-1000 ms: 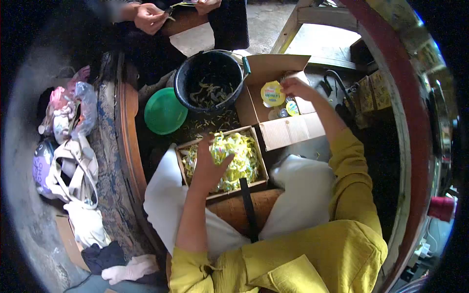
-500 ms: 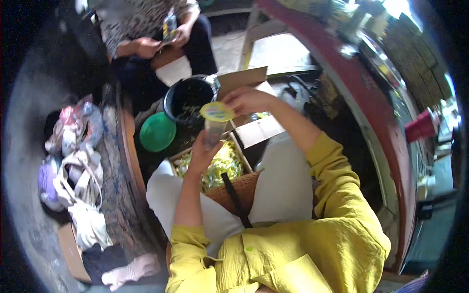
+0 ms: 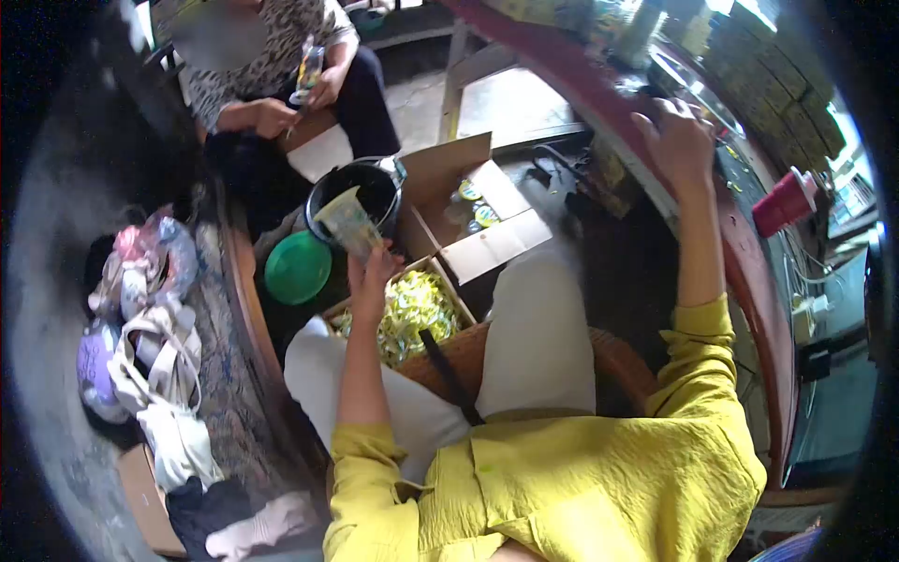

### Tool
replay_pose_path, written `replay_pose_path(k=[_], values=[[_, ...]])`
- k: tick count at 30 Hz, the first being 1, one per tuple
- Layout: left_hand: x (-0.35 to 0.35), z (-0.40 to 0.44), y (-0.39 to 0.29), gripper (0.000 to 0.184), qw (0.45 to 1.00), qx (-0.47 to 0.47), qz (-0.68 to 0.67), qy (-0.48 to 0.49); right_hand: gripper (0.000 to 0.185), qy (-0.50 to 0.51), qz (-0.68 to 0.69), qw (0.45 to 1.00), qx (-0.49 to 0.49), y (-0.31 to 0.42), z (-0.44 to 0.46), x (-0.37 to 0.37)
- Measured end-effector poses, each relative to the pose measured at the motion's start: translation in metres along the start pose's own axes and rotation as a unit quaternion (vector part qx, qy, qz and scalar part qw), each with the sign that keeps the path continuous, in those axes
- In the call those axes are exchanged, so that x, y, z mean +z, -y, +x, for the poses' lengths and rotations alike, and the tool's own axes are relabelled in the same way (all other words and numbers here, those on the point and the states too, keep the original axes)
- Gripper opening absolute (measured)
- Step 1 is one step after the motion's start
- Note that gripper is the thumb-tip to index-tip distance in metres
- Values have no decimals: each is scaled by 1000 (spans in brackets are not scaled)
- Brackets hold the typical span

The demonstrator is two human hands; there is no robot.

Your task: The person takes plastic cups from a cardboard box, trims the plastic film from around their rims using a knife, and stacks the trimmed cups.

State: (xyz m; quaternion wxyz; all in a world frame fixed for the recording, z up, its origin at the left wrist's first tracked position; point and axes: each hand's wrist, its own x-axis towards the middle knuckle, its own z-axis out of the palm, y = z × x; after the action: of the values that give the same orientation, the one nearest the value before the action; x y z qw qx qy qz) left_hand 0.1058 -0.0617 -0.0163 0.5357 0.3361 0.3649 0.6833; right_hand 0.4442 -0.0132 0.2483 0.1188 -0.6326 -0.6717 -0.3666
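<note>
A clear plastic cup (image 3: 348, 225) with a printed yellowish pattern is tilted in my left hand (image 3: 372, 273), whose fingers are wrapped round its lower part. Below that hand a shallow box (image 3: 465, 312) holds a heap of yellow-green strips (image 3: 409, 314). My right hand (image 3: 681, 140) is stretched out to the upper right, over the edge of a red-framed counter (image 3: 599, 94). Its fingers are partly bent, and their tips lie against dark clutter, so what they touch is unclear.
An open cardboard box (image 3: 496, 245) holds several cups with printed lids. Beside it are a dark bucket (image 3: 314, 201) and a green basin (image 3: 298, 269). Across from me a seated person (image 3: 267, 117) holds a printed cup. Bags and cloths lie at the left; a red cup (image 3: 785, 203) is at the right.
My right hand has left the cup and swung far to the upper right. The cup in my left hand has moved left and tilted. The view has turned toward the right.
</note>
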Motion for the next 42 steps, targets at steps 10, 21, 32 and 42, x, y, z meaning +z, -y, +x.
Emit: replay_pose_path(k=[10,21,32,42], values=[[-9,-1,-5,43,987,-62,-138,58,45,-40,198,979,42,-35,0,33],[-1,-4,2,32,979,64,192,-8,34,75,207,968,120,-71,19,26],[2,-4,12,28,950,172,257,-37,43,88,-44,995,13,-21,-17,28],[-8,0,11,31,965,153,200,-79,34,1,105,994,41,-27,-18,38]])
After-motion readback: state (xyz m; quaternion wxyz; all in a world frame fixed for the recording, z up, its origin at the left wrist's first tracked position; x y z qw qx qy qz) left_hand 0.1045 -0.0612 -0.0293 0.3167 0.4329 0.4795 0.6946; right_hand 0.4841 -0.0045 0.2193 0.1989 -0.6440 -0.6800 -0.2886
